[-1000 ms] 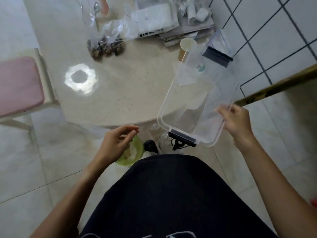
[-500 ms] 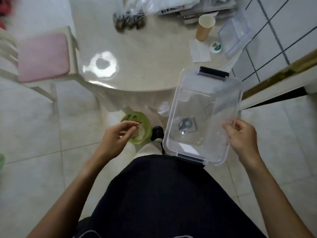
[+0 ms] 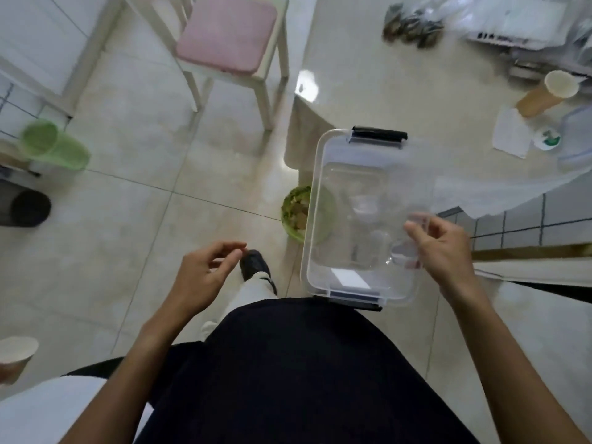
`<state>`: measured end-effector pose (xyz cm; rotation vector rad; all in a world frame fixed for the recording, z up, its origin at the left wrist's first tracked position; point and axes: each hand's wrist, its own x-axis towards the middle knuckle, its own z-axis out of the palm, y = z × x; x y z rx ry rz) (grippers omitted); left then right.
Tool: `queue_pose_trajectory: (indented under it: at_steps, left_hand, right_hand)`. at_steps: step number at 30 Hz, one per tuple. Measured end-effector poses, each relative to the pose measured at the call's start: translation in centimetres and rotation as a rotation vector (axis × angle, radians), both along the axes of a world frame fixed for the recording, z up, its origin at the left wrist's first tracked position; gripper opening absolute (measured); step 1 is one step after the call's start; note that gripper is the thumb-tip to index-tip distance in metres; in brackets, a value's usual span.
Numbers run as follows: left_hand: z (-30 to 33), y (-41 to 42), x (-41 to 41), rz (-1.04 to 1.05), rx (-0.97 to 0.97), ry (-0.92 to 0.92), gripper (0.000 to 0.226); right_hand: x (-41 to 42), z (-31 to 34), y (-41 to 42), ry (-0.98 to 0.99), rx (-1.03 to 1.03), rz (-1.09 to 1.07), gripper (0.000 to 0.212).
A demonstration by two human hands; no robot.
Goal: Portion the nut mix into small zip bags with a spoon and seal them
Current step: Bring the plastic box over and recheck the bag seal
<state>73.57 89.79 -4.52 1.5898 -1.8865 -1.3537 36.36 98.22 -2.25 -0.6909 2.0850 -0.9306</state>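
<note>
While your right hand (image 3: 440,251) pinches the clear latch-lid container (image 3: 362,216) by its three-o'clock rim, your left hand (image 3: 205,270) hangs loosely curled, holding nothing; bagged nut mix (image 3: 411,25) lies at twelve o'clock on the table (image 3: 384,91), well apart.

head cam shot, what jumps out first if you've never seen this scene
A clear plastic box with black clip handles, gripped at its right rim by the right hand, held above the floor. Beneath it on the floor sits a green bowl. The left hand hangs loosely curled, holding nothing.
</note>
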Motion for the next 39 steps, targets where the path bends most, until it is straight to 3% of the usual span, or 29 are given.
queue_pose_trajectory:
  at_steps: [4, 7, 10, 21, 32, 39]
  left_hand:
    - [-0.8, -0.8, 5.2, 0.139, 0.025, 0.031, 0.018]
    - [-1.6, -2.9, 9.5, 0.195, 0.037, 0.046, 0.018]
    - [-2.3, -6.9, 13.9, 0.216, 0.066, 0.058, 0.017]
    - [-1.3, -25.4, 25.7, 0.057, 0.025, 0.049, 0.018]
    - [-1.8, -43.3, 23.9, -0.018, -0.009, 0.05, 0.019]
    - [-1.0, -56.9, 17.3, -0.123, 0.0, 0.075, 0.018]
  right_hand:
    - [4.3, -0.4, -5.6, -0.025, 0.044, 0.13, 0.009]
    - [7.9, -0.7, -10.3, 0.009, 0.055, 0.185, 0.028]
    - [11.9, -0.9, -14.9, 0.035, 0.032, 0.199, 0.029]
    - [23.1, -0.4, -27.6, -0.07, 0.014, -0.032, 0.028]
    - [22.4, -2.3, -42.2, -0.103, -0.017, -0.214, 0.021]
    - [17.0, -1.2, -52.3, -0.095, -0.091, -0.354, 0.022]
